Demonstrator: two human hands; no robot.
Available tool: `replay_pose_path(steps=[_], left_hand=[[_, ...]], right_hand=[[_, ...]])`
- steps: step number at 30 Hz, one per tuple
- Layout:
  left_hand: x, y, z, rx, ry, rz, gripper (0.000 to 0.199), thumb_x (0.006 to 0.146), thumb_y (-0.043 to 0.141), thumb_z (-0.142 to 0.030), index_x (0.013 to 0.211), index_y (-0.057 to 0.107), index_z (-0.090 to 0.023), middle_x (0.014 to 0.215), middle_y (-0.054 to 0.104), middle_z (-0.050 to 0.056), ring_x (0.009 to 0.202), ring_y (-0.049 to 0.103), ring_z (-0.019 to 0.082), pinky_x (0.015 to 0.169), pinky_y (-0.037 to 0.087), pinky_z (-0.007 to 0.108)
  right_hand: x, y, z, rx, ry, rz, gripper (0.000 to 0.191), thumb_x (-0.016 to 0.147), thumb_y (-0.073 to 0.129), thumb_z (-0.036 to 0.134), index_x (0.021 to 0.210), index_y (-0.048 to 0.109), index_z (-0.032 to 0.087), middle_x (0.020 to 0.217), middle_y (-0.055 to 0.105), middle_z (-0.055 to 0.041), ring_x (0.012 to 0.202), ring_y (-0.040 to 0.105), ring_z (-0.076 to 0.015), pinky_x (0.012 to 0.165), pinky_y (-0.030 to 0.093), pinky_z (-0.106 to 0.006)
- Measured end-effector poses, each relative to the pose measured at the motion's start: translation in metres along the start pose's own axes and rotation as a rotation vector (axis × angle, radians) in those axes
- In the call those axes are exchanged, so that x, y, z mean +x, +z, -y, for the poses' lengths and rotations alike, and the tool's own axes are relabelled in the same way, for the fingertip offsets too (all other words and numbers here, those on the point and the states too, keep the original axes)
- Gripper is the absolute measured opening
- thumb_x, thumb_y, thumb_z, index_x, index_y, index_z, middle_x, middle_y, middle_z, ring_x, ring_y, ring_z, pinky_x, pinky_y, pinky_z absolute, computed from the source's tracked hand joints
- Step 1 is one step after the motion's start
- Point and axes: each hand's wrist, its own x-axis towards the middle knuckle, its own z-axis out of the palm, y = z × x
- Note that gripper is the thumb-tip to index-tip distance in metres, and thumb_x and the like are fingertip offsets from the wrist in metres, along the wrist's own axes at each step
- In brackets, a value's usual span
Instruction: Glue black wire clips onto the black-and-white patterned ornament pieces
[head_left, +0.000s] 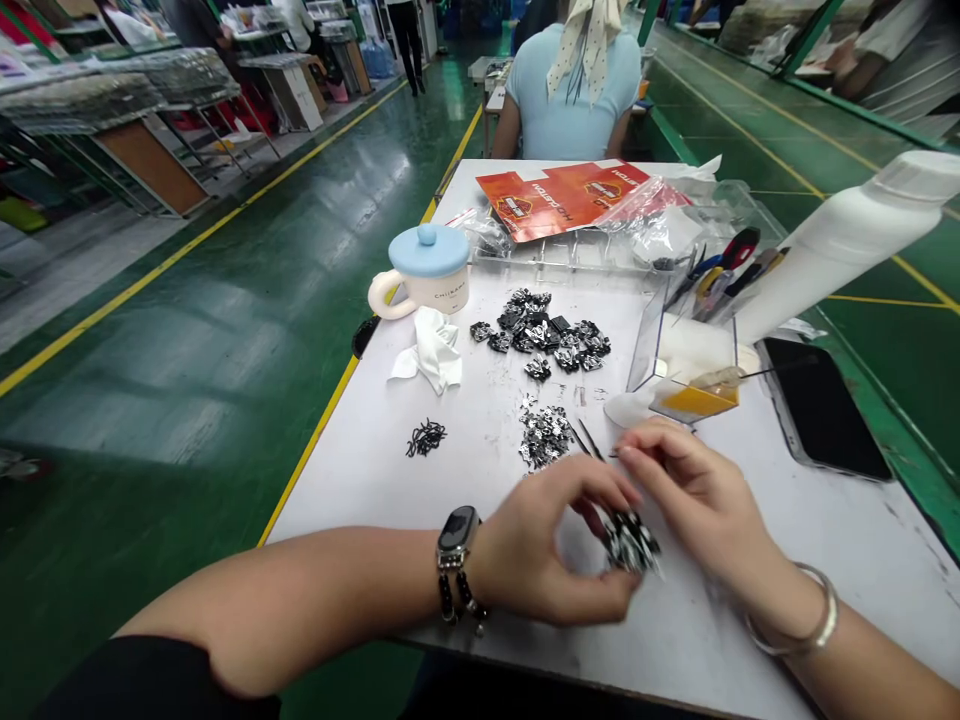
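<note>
My left hand (559, 545), with a watch on its wrist, is curled round a small black-and-silver part (631, 543) near the table's front edge. Just right of it, my right hand (686, 490) has thumb and fingertips pressed together; whatever lies between them is too small to make out. Dark tweezers (587, 438) point up and left between the hands; their lower end is hidden. Beyond the hands lie a pile of small silver pieces (545, 436), a heap of black-and-silver parts (536, 330) and a little pile of black strips (427, 437).
A lidded mug (429, 275) and a white cloth (431, 352) sit at the left. On the right are a clear tool holder (690, 355), a white bottle (840, 245) and a phone (823, 408). Red cards (559, 200) lie at the back, before a seated person (574, 95).
</note>
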Motion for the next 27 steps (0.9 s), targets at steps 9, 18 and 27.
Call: replay_pose_path(steps=[9,18,27], left_hand=[[0.008,-0.009,-0.002,-0.164,-0.217,-0.026,0.036,0.071,0.068,-0.013,0.097,0.043,-0.018,0.128,0.054,0.019,0.102,0.063,0.024,0.090,0.050,0.041],[0.009,-0.014,0.005,-0.415,-0.290,0.050,0.035,0.074,0.069,-0.012,0.098,0.044,-0.018,0.128,0.055,0.017,0.103,0.064,0.021,0.089,0.050,0.037],[0.013,-0.019,0.007,-0.458,-0.326,0.084,0.033,0.075,0.069,-0.013,0.098,0.046,-0.019,0.122,0.059,0.014,0.098,0.065,0.019,0.089,0.050,0.035]], right_hand=[[-0.006,0.001,0.009,0.810,0.513,-0.057,0.022,0.075,0.073,0.038,0.079,0.061,0.021,0.068,0.061,0.0017,0.065,0.053,-0.0079,0.063,0.044,-0.017],[-0.012,0.000,0.001,0.324,0.164,-0.160,0.011,0.086,0.062,0.028,0.091,0.056,0.022,0.076,0.060,-0.0001,0.070,0.058,-0.0111,0.062,0.047,-0.022],[-0.003,-0.026,-0.003,-0.363,-0.664,0.030,0.043,0.077,0.061,-0.005,0.116,0.056,0.011,0.095,0.064,-0.0101,0.086,0.057,-0.0177,0.073,0.049,-0.034]])
